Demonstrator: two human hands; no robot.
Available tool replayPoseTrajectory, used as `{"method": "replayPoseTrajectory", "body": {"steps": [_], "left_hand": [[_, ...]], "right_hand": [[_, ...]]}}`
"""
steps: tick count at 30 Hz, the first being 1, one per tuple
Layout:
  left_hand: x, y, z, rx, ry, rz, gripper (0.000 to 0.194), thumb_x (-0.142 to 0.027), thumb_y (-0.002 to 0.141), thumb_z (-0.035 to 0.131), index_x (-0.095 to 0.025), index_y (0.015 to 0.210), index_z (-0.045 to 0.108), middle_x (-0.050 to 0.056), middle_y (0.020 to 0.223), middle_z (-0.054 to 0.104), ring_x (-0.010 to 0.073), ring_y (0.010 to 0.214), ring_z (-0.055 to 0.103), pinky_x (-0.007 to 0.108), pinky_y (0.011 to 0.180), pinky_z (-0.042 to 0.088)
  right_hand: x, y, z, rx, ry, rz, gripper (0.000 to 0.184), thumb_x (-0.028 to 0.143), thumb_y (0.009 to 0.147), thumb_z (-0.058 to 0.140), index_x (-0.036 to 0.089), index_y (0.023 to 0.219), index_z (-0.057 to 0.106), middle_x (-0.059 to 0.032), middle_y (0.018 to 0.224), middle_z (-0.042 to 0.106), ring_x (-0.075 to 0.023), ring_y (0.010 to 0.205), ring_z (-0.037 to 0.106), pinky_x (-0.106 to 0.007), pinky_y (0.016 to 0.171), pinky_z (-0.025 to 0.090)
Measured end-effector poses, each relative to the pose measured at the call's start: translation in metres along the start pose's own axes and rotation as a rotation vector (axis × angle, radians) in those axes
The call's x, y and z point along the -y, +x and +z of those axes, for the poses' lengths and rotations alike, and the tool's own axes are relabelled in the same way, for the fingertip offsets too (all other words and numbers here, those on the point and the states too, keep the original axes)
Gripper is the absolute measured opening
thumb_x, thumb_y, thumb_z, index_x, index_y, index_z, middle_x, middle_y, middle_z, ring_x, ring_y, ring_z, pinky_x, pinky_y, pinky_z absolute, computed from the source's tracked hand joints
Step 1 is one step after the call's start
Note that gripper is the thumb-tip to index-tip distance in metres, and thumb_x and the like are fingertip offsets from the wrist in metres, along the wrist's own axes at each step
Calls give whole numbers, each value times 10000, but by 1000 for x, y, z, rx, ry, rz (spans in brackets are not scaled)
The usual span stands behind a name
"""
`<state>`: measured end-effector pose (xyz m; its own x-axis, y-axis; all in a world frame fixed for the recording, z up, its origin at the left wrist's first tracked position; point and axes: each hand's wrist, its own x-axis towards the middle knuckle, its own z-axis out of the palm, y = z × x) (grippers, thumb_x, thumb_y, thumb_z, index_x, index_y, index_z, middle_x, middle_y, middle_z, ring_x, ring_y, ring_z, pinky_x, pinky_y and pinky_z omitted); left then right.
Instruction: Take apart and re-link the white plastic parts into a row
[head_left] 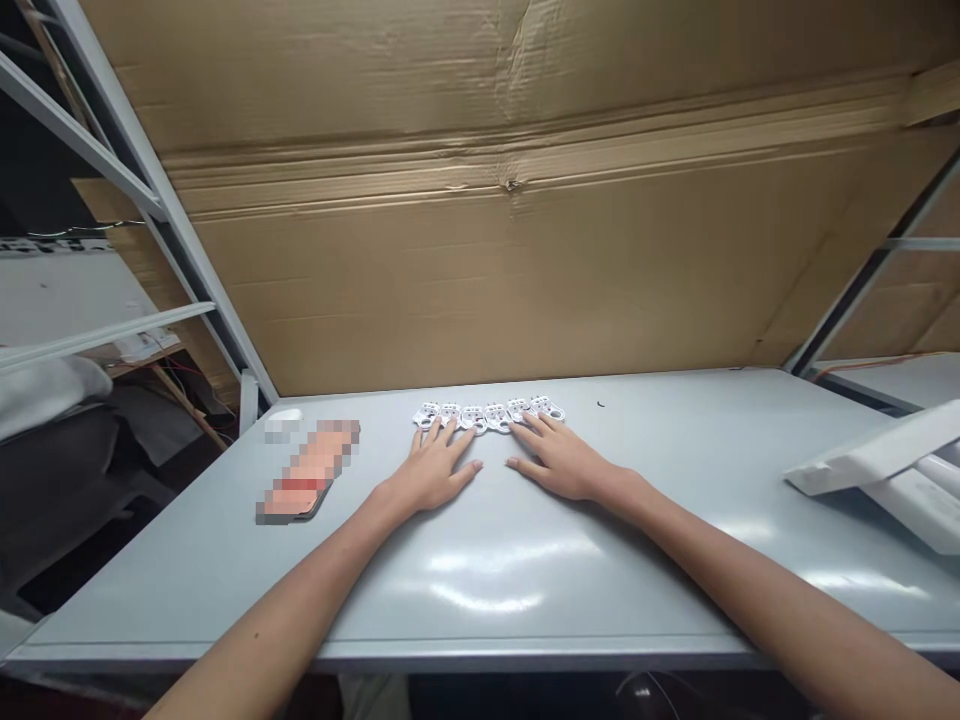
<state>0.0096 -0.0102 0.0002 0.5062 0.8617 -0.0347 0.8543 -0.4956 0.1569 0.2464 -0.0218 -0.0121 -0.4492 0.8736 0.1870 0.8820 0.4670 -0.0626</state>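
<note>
Several small white flat parts (487, 414) lie in a row near the far middle of the grey table (525, 560). My left hand (435, 468) rests flat on the table, fingers spread, fingertips touching the left end of the row. My right hand (559, 457) lies flat beside it, fingers stretched out onto the right end of the row. Neither hand grips anything.
A blurred flat object (311, 470) lies left of my hands, with a small white item (283, 415) behind it. White tubes and a long white strip (892, 465) sit at the right edge. A cardboard wall (510, 250) backs the table; metal shelf frames (150, 200) flank it.
</note>
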Motion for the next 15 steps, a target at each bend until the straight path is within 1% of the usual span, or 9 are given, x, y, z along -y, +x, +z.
{"method": "replayPoseTrajectory", "body": {"steps": [4,10,15], "left_hand": [[0,0,0,-1,7,8,651,-572,1007,294,-240,1567,256,125,1643,146,372,1510,54,582,1185,111],[1,0,2,-13,16,12,652,-574,1007,284,-239,1565,264,127,1642,161,371,1510,60,571,1186,115],[2,1,2,-31,-9,21,635,-567,1004,309,-255,1557,283,117,1640,174,378,1507,70,591,1177,143]], "right_hand": [[1,0,-2,17,-11,-1,697,562,984,340,85,1484,435,-212,1521,428,-391,1415,353,-529,1141,306],[2,0,-2,11,-2,12,682,546,980,368,88,1481,441,-215,1528,417,-391,1408,365,-526,1152,290],[2,1,-1,26,21,23,678,548,979,360,107,1488,431,-195,1534,418,-384,1441,313,-540,1153,286]]}}
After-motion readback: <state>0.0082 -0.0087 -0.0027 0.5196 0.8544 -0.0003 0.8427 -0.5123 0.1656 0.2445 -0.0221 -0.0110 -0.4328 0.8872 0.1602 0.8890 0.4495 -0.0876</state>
